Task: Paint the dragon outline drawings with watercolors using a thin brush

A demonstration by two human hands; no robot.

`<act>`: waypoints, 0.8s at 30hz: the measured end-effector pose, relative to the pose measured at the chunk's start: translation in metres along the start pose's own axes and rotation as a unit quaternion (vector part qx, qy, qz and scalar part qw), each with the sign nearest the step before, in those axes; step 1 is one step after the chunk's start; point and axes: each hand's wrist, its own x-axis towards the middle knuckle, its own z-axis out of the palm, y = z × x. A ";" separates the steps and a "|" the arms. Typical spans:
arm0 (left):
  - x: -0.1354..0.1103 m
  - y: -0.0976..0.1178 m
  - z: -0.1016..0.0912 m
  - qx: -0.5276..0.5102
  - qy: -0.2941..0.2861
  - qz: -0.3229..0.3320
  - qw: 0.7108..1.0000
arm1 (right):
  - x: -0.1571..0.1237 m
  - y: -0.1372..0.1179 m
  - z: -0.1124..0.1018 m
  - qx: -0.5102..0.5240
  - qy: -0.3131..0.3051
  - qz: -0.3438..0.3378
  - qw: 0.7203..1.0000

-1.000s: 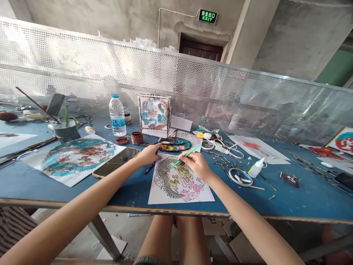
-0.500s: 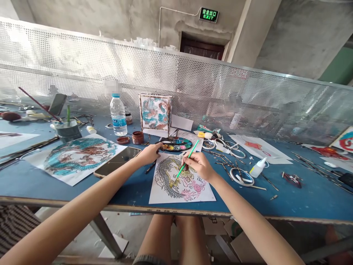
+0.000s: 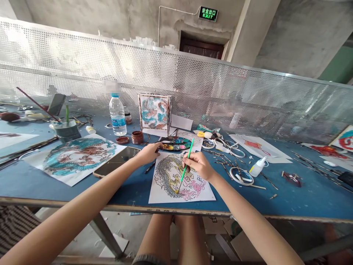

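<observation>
1. The table (image 3: pixel 129 193), hard and smooth-looking, has a flat blue top and a worn pale front edge.
2. The dragon drawing (image 3: pixel 171 176) lies flat before the person. The thin sheet should be light, limp and easily creased, so best held by a blank margin. Its black outlines carry yellow and pink.
3. The palette (image 3: pixel 186 141), an oval at the sheet's far edge, is probably light and stiff, slippery where paint is wet; a clean rim suits fingers.
4. The left hand (image 3: pixel 150 153) is half-curled at the palette's left end; I cannot tell whether it grips.
5. The right hand (image 3: pixel 200 166) pinches the green paintbrush (image 3: pixel 182 178), tilted with its tip at the dragon's lower body. The slim, straight handle looks light and rigid, best held mid-shaft.
</observation>
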 end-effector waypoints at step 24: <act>0.008 -0.007 0.005 -0.101 0.024 0.021 0.994 | 0.010 0.022 -0.003 -0.160 0.108 -0.074 0.978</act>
